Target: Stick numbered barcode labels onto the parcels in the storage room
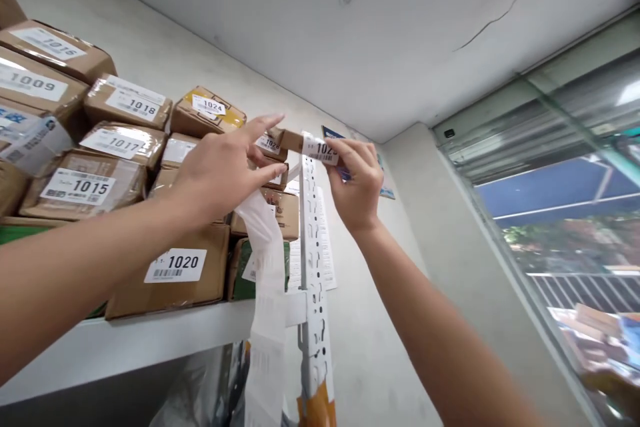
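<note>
My right hand (357, 177) is closed around the right end of a small brown cardboard box (291, 140), at the top right of the stack beside the shelf post. A white label (316, 148) covers that end; my fingers hide its last digit. To the left, my left hand (225, 163) is raised in front of the stacked boxes, thumb and forefinger spread apart. From under its palm a long strip of white label paper (267, 293) hangs down past the shelf; its other fingers, which seem to hold the strip, are mostly hidden.
Numbered cardboard boxes (167, 273) are stacked on a white metal shelf (150, 347). The perforated post (314, 260) stands at the shelf's right end, with orange tape (317, 407) low on it. Papers hang on the wall behind. A glass front (565, 227) is at the right.
</note>
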A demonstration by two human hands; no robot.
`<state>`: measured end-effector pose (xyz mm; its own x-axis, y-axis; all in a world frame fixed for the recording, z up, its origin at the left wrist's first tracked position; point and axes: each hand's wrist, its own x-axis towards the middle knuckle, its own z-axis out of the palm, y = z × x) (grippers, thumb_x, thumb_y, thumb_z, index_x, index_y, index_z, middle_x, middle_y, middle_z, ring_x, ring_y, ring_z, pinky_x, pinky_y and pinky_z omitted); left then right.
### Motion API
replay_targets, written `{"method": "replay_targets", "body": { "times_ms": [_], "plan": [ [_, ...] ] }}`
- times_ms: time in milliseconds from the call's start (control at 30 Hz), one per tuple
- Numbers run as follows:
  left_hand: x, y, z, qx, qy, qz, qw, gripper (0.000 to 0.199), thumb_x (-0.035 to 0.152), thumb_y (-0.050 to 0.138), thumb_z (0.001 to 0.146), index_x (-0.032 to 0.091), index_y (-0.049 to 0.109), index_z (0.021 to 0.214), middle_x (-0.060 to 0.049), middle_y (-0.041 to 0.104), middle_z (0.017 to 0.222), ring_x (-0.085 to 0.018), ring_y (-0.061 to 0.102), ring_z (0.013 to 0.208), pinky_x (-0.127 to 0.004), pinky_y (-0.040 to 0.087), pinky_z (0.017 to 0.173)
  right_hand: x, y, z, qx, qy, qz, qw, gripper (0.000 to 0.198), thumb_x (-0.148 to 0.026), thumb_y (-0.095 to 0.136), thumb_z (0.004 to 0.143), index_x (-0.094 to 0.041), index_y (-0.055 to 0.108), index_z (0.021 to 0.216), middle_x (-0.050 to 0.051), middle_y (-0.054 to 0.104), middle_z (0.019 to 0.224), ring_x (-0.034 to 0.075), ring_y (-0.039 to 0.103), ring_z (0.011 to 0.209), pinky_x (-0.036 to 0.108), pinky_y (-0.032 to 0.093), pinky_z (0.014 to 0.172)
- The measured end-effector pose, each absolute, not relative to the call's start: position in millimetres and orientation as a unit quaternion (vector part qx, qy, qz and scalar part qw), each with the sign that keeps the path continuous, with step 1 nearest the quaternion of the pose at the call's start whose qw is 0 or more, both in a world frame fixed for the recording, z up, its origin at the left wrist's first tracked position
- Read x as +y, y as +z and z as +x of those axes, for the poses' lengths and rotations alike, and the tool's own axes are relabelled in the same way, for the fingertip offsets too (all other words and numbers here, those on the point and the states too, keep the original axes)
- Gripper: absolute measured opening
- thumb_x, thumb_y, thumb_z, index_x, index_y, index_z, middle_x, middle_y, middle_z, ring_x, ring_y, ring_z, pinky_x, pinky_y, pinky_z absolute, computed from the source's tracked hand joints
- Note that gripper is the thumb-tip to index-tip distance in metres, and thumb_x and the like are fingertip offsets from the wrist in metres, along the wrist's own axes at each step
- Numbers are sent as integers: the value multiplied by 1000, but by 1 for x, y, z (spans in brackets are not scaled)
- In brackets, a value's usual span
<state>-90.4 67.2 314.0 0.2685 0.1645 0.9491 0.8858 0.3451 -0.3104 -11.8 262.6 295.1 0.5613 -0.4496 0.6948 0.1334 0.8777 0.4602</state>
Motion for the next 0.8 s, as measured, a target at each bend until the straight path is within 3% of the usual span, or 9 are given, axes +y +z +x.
{"method": "replay_targets", "body": {
  "times_ms": [200, 600, 700, 800],
  "plan": [
    [70, 303, -78, -522, -333, -528, 581, 41, 38, 58, 79, 38, 58, 120, 2, 72, 90, -23, 64, 78, -31, 44, 62, 243, 263, 12, -484, -173, 183, 838, 33, -5, 53, 86, -25, 63, 111, 5, 66, 100, 20, 56, 91, 39, 52, 81],
    [70, 299, -74, -501, -315, -580, 560, 28, 41, 56, 82, 34, 64, 108, 3, 73, 85, -20, 64, 67, -28, 40, 54, 230, 247, 45, -549, -174, 156, 802, 34, -3, 55, 84, -21, 63, 111, 7, 67, 100, 20, 55, 89, 40, 52, 78],
    [69, 284, -82, -429, -322, -606, 588, 27, 37, 56, 85, 33, 62, 111, 5, 74, 82, -16, 66, 64, -26, 42, 52, 227, 234, 47, -525, -188, 168, 813, 35, -3, 56, 83, -22, 62, 112, 6, 67, 100, 20, 56, 89, 38, 54, 76],
    [70, 264, -98, -319, -267, -630, 656, 31, 28, 52, 90, 29, 57, 121, 1, 74, 94, -15, 68, 69, -25, 47, 57, 231, 214, 44, -465, -240, 194, 830, 42, -2, 61, 80, -26, 62, 113, 5, 69, 100, 20, 59, 88, 38, 56, 76]
  ]
}}
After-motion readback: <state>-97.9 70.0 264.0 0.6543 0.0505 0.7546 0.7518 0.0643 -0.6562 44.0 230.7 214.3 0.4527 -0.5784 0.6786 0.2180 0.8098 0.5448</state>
